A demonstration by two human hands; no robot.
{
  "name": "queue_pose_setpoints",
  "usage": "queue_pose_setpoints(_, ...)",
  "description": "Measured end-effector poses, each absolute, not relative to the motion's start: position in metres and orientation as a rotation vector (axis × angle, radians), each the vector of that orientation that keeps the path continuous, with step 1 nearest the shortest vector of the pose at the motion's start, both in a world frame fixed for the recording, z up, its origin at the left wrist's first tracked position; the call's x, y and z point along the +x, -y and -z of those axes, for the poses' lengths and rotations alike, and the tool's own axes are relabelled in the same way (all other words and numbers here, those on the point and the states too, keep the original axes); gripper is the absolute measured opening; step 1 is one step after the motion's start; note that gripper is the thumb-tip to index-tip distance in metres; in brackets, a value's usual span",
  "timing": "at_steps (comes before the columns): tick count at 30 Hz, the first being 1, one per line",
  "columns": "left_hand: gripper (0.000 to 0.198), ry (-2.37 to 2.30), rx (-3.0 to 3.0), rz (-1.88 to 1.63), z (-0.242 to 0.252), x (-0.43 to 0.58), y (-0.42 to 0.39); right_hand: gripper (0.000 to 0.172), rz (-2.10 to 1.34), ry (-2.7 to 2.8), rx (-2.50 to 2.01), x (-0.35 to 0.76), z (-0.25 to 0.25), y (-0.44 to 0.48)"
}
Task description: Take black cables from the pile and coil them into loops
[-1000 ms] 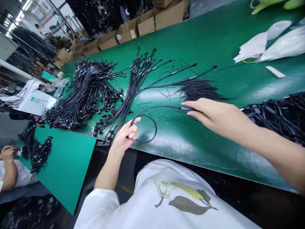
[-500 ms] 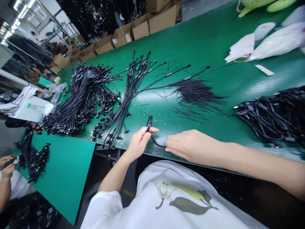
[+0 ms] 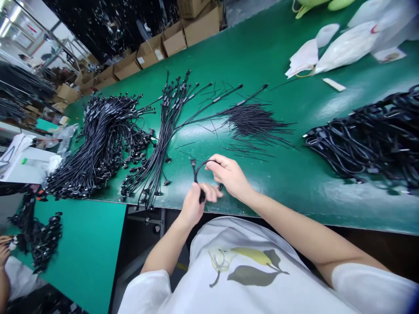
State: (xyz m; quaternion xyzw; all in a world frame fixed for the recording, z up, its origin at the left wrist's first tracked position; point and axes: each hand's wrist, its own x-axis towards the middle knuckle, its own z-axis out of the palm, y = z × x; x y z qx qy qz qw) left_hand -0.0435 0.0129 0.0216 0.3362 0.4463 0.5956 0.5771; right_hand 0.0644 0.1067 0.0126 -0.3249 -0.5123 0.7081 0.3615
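A black cable (image 3: 196, 172) with a small connector at its upper end is bent into a loop between my hands, near the front edge of the green table (image 3: 278, 192). My left hand (image 3: 195, 204) is closed around its lower part, the fingers slightly blurred. My right hand (image 3: 231, 174) pinches the curved upper part of the cable between thumb and fingers. Just beyond my hands lies a heap of thin black ties (image 3: 253, 122). To the left rests a loose bunch of black cables (image 3: 166, 126) with connectors at both ends.
A bigger pile of cables (image 3: 98, 131) lies farther left. Coiled cables (image 3: 366, 135) lie at the right. White plastic bags (image 3: 347, 48) and a white strip (image 3: 334, 84) are at the back right. Cardboard boxes (image 3: 150, 51) line the far edge. Another person's hand (image 3: 4, 250) is at the lower left.
My right hand has moved up and left, from the table edge to beside my left hand, bending the cable into a loop. My left hand has dropped slightly. The view has shifted right.
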Motion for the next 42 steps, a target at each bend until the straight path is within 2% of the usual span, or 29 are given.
queue_pose_setpoints(3,0.046,-1.001,0.698,-1.490,-0.022,-0.048,-0.006,0.032,-2.083,1.035,-0.709,0.066,-0.017,-0.106)
queue_pose_setpoints(7,0.034,-1.084,0.903,-1.367,-0.015,-0.057,0.001,0.036,-2.220,0.647,-0.641,0.070,-0.028,-0.100)
queue_pose_setpoints(9,0.034,-1.216,1.043,-1.271,-0.009,-0.057,0.001,0.035,-2.244,0.612,-0.655,0.071,-0.034,-0.092)
queue_pose_setpoints(13,0.036,-1.436,1.255,-0.998,-0.003,-0.049,-0.003,0.049,-2.130,0.817,-0.751,0.074,-0.040,-0.080)
queue_pose_setpoints(17,0.038,-1.294,1.239,-0.855,-0.004,-0.043,-0.006,0.037,-1.939,0.913,-0.759,0.073,-0.032,-0.083)
queue_pose_setpoints(21,0.050,-1.196,1.001,-0.977,-0.005,-0.037,-0.010,0.025,-1.900,0.983,-0.649,0.070,-0.029,-0.092)
queue_pose_setpoints(23,0.055,-1.099,0.820,-0.983,-0.008,-0.032,-0.011,0.026,-1.997,0.981,-0.570,0.069,-0.032,-0.096)
queue_pose_setpoints(27,0.053,-0.912,0.534,-0.923,-0.019,-0.023,-0.008,0.037,-2.271,0.942,-0.495,0.071,-0.040,-0.104)
queue_pose_setpoints(29,0.055,-0.893,0.496,-0.961,-0.023,-0.021,-0.007,0.040,-2.286,0.879,-0.524,0.072,-0.040,-0.107)
queue_pose_setpoints(33,0.048,-0.944,0.569,-0.989,-0.024,-0.020,-0.008,0.040,-2.237,0.841,-0.551,0.070,-0.037,-0.110)
queue_pose_setpoints(42,0.035,-0.808,0.285,-0.914,-0.025,-0.020,-0.012,0.035,-2.430,0.799,-0.452,0.081,-0.035,-0.120)
